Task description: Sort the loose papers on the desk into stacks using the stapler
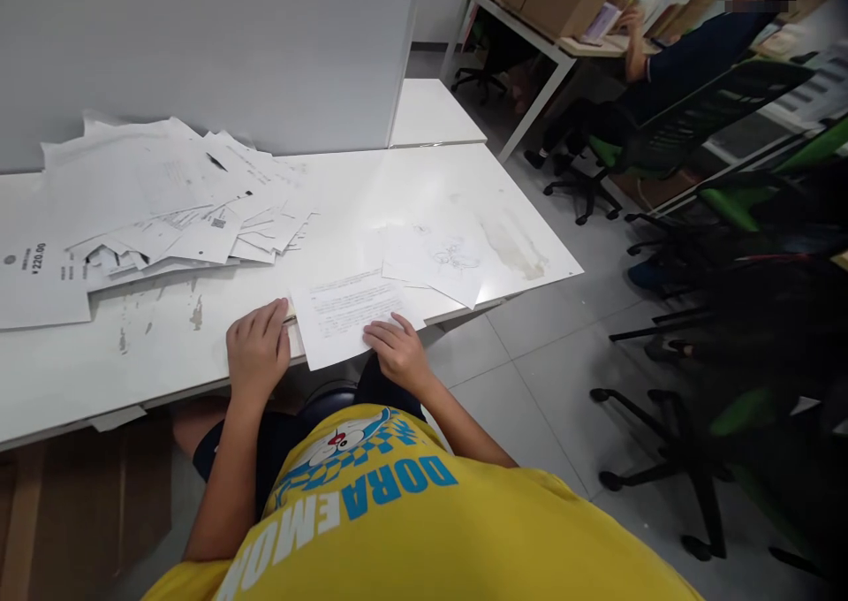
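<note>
Printed sheet [351,316] sits at near edge of white desk [424,194], its bottom corner hanging a bit past the edge. It lies skewed, text lines running up to the right.

R hand [397,349] is flat on the sheet's lower right corner, fingers spread and loose, pinning not gripping. L hand [257,346] rests knuckles-up on the desk just beside the sheet's left edge, fingers curled under; thumb near the paper's corner. Can't tell if it pinches anything underneath, though a thin yellowish bit shows betw hand and sheet.

A second sheet w/ faint sketch [441,261] lies just behind and to the right, its near edge overlapping or touching the printed one; can't tell which is on top.

IMO for handling: keep the R palm down as the anchor, since paper on a glossy top slides easily. Lift w/ L thumb under the overhanging edge rather than scraping at a flat corner. Slide toward the body, not sideways, so the sketch sheet doesn't drag along.

Further left: big messy pile of papers [165,203] fanned out, well apart from both hands. Grey partition [199,44] behind the desk. Far right, another person's arm [639,49] at a separate table, plus green office chairs [729,194]. Not involved.
</note>
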`<state>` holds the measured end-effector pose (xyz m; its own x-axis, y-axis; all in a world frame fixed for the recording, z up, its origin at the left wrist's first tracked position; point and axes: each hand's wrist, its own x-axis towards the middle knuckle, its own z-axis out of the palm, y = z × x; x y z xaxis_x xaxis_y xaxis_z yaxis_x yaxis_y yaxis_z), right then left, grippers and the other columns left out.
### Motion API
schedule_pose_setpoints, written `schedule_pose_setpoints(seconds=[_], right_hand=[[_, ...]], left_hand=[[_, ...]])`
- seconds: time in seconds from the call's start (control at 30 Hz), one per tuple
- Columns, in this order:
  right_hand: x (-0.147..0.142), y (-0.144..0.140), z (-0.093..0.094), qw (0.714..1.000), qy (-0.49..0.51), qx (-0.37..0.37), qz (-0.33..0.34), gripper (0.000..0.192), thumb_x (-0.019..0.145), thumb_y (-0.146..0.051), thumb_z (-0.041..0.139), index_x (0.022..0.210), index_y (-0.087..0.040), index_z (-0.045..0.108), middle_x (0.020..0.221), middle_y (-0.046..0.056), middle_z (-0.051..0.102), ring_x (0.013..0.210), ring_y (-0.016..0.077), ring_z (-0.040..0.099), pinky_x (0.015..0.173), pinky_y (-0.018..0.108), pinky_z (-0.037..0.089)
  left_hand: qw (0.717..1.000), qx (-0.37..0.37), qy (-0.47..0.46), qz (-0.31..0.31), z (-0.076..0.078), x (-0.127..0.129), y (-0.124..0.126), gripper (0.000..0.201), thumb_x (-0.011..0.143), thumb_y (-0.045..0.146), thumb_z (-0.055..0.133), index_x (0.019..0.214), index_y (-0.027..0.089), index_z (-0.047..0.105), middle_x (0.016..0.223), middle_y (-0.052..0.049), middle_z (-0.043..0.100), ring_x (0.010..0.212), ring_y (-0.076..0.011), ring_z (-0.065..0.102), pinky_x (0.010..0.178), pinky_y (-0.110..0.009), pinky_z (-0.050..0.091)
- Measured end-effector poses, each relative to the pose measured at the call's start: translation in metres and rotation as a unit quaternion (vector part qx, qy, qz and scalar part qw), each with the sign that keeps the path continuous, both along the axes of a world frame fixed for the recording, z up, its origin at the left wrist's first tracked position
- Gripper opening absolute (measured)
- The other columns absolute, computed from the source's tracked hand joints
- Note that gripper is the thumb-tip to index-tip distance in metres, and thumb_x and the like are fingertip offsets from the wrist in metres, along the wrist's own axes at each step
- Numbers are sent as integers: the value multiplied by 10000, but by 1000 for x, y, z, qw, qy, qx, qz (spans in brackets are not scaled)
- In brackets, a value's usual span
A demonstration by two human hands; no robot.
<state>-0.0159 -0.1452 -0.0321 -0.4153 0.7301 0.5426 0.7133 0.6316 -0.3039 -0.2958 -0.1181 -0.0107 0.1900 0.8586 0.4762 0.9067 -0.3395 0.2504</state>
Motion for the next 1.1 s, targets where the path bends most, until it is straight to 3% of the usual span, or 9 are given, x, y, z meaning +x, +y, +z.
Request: schedule_pose_setpoints(seconds=[0.2, 0.37, 0.53, 0.7, 0.83, 0.97, 1.1], right_hand=[[2, -3, -9, 999, 0, 41, -12, 428, 953, -50, 420, 1198, -265, 697, 1240, 45, 731, 1191, 209, 673, 1152, 488, 422], [-5, -2, -17, 996, -3, 83, 7, 448, 960, -48, 411, 1242, -263, 685, 1283, 42, 707, 1236, 203, 651, 1154, 473, 429], [-14, -4, -20, 998, -2, 57, 15, 436, 968, -83, 431, 1286, -262, 669, 1299, 54, 698, 1266, 210, 632, 1168, 476, 416], [-19, -6, -22, 999, -10, -4, 33, 467, 972, -120, 444, 1388, -259, 604, 1365, 81, 655, 1344, 231, 568, 1181, 490, 401], [-20, -4, -15, 999, -12, -17, 43, 447, 980, -153, 466, 1393, -256, 599, 1373, 85, 650, 1340, 240, 570, 1166, 495, 415], [-14, -3, 5, 996, -33, -25, 79, 398, 1002, -246, 483, 1379, -230, 608, 1408, 83, 624, 1351, 241, 557, 1115, 448, 468], [-6, 1, 17, 993, -57, -43, 92, 441, 1014, -297, 482, 1443, -212, 540, 1468, 90, 571, 1392, 248, 513, 1126, 449, 459]], left_hand=[[999, 2, 32, -8, 5, 0, -3, 467, 967, 273, 441, 1421, 246, 547, 1366, -95, 639, 1260, -270, 546, 1063, -440, 338], [999, 7, 36, -25, 6, -1, -5, 471, 969, 299, 452, 1430, 260, 536, 1385, -72, 631, 1379, -279, 455, 1197, -488, 208], [1000, -5, 4, -28, 5, -3, -5, 453, 975, 301, 439, 1412, 273, 554, 1378, -62, 637, 1397, -277, 445, 1219, -518, 126], [999, -42, -21, -20, 7, -1, -1, 450, 980, 306, 417, 1404, 277, 567, 1383, -59, 635, 1330, -249, 520, 1136, -445, 290], [999, -29, -8, -13, 7, 0, 1, 439, 966, 234, 432, 1371, 274, 596, 1334, -59, 667, 1249, -244, 574, 1034, -417, 352], [998, -31, 34, -35, 7, -3, 2, 555, 906, 86, 411, 1401, 285, 563, 1368, -55, 647, 1246, -248, 570, 990, -420, 355], [996, -45, 62, -41, 6, -6, 2, 581, 888, 82, 430, 1419, 291, 542, 1363, -71, 648, 1257, -267, 564, 993, -439, 342]])
